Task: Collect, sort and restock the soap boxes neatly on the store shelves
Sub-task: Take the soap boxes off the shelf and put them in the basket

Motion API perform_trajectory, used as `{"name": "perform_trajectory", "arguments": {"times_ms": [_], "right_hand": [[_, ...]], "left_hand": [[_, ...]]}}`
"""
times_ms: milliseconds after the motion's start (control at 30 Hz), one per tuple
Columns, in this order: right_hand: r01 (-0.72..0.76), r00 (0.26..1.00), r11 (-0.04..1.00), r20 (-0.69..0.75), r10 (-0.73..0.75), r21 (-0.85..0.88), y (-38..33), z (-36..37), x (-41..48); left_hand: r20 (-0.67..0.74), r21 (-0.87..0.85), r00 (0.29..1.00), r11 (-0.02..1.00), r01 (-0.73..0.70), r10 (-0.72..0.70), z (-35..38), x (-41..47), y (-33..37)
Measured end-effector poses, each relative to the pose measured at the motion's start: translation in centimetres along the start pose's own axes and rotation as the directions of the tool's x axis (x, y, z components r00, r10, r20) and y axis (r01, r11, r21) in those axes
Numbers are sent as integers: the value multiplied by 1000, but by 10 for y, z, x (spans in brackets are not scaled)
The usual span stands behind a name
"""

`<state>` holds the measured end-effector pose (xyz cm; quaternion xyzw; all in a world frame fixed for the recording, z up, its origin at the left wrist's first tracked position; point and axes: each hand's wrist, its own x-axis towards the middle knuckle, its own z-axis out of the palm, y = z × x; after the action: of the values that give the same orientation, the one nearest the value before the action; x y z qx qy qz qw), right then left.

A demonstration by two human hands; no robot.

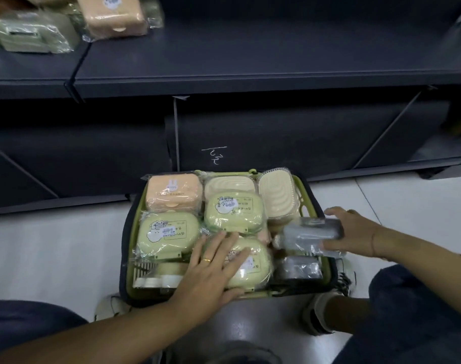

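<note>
Shelf (250, 48): one peach box (113, 14) and at least one olive box (32, 35), both at its left end.
Basket (305, 193), on the floor below: three green boxes (169, 232), two cream boxes (229, 183), one peach, one grey box (297, 267).
Right hand (355, 232): grasps a second grey box at the basket's right edge.
Left hand (211, 269): flat on the nearest green box.
Step, likely: unloading for sorting.
Next: lift the grey box clear and start its own row on the shelf.

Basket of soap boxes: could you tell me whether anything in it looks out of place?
Yes: the cream ribbed box sits tilted at the far right of the basket, and white-capped bottles lie among the boxes at the near left.
</note>
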<state>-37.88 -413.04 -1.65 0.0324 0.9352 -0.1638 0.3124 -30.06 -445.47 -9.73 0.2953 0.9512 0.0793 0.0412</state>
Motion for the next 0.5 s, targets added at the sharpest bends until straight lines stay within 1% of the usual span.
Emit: {"name": "perform_trajectory", "arguments": {"times_ms": [67, 133, 200, 300, 367, 400, 467, 500], "right_hand": [[37, 999, 999, 22, -37, -12, -6, 19, -3], [83, 996, 996, 31, -82, -34, -7, 35, -3], [143, 989, 987, 47, -140, -77, -7, 41, -2], [270, 956, 962, 134, -262, -47, -3, 36, 1], [343, 933, 938, 129, -335, -50, 2, 35, 4], [372, 926, 922, 117, -359, -110, 5, 38, 5], [410, 911, 859, 101, -400, -306, 8, 45, 10], [407, 908, 821, 82, -410, -400, 10, 46, 12]], "left_hand": [[-43, 64, 995, 994, -88, 91, 12, 0, -6], [-81, 109, 986, 984, -140, 149, 19, 0, -11], [-108, 116, 981, 982, -151, 164, 22, 1, -14], [-134, 114, 975, 980, -162, 177, 24, 4, -17], [-128, 132, 973, 975, -177, 194, 23, 5, -21], [-123, 142, 971, 972, -189, 207, 22, 6, -23], [-114, 164, 965, 963, -216, 235, 22, 9, -25], [-112, 174, 964, 960, -219, 241, 22, 10, -25]]}}
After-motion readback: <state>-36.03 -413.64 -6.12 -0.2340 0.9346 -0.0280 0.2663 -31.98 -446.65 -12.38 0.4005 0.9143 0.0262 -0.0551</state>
